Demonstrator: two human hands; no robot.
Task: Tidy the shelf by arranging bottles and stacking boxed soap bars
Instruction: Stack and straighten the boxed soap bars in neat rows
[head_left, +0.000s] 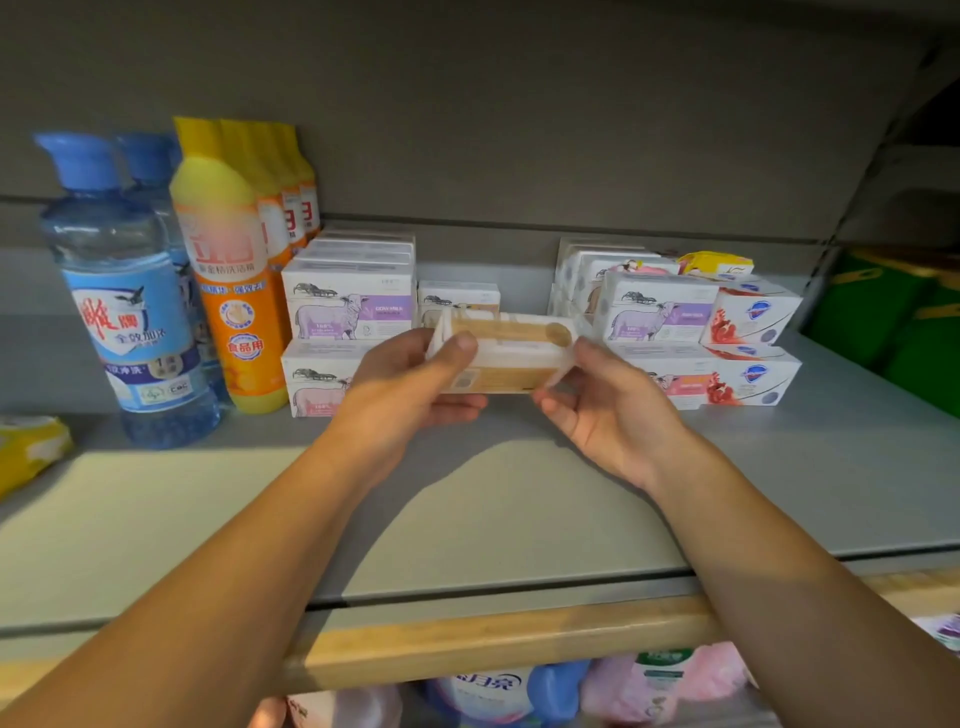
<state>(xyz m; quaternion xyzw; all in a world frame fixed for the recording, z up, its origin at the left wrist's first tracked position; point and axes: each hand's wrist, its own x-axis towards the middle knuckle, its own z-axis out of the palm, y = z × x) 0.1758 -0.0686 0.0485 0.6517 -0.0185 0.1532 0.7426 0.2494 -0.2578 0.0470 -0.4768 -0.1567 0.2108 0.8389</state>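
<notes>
Two hands (415, 379) (602, 410) hold one tan soap box (506, 353).

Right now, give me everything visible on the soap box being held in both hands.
The tan soap box is a small rectangular carton, apparently cardboard, white with tan panels on its top and front faces and a round tan seal near its right end. It is held lengthwise and roughly level above the grey shelf, in front of the stacked sheep-print soap boxes. The left hand grips its left end with the thumb on top; the right hand pinches its right end. Print is too blurred to read.
</notes>
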